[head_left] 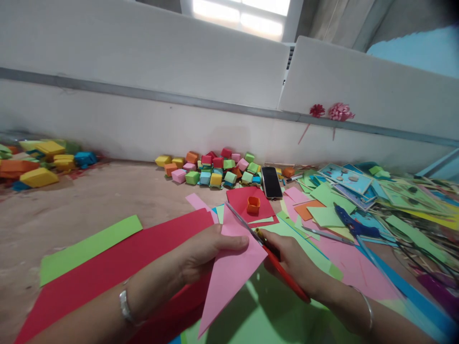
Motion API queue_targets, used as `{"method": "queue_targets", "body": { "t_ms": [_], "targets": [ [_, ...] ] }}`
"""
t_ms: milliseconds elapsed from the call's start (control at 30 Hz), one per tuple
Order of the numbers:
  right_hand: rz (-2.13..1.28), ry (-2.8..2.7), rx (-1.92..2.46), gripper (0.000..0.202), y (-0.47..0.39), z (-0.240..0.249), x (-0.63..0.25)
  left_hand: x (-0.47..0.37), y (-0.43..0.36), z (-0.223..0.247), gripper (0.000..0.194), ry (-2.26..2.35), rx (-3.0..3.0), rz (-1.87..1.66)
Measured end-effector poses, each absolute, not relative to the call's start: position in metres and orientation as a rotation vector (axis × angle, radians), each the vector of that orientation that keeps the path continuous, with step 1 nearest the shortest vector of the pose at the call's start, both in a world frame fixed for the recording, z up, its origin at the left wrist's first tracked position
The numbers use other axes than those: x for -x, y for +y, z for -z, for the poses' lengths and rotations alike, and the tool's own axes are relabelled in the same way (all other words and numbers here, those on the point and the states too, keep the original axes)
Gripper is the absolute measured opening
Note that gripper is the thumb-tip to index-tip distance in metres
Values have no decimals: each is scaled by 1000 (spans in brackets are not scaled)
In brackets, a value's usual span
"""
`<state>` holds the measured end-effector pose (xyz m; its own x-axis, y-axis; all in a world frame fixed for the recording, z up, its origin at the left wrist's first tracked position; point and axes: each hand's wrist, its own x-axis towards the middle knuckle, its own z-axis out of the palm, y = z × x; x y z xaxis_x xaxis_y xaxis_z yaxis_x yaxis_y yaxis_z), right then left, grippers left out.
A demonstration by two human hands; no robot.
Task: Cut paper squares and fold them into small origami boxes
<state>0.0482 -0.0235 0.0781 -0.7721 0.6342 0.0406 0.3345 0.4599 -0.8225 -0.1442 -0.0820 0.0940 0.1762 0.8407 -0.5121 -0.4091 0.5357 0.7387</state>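
Note:
My left hand (208,246) grips a sheet of pink paper (229,277), its thumb flat on top. The paper is held up at a slant over red and green sheets. In my right hand (287,253) is a pair of scissors (283,274) with red and dark handles. The blades lie along the upper right edge of the pink paper, pointing up and left; whether they are closed I cannot tell. Beyond the blade tips, a small orange paper ring (253,205) rests on a red sheet (236,196).
Large red card (125,258) and a green strip (89,246) lie to the left. Small folded paper boxes (215,177) are heaped by the wall, near a phone (271,182). A blue glue gun (355,223) with its cord lies among paper scraps on the right.

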Motion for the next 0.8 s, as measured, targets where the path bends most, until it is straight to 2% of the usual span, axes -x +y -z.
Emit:
{"method": "queue_targets", "body": {
  "t_ms": [333,600,800],
  "targets": [
    [-1213,-2372,829,11,-24,-79,-47,144,-81,-90,22,1042,-486,-943],
    [-1147,-2392,837,11,-24,-80,-48,146,-80,-86,39,1067,-474,-932],
    [-1064,-2287,958,11,-19,-82,-50,145,-80,-87,39,1088,-510,-932]
  ]
}}
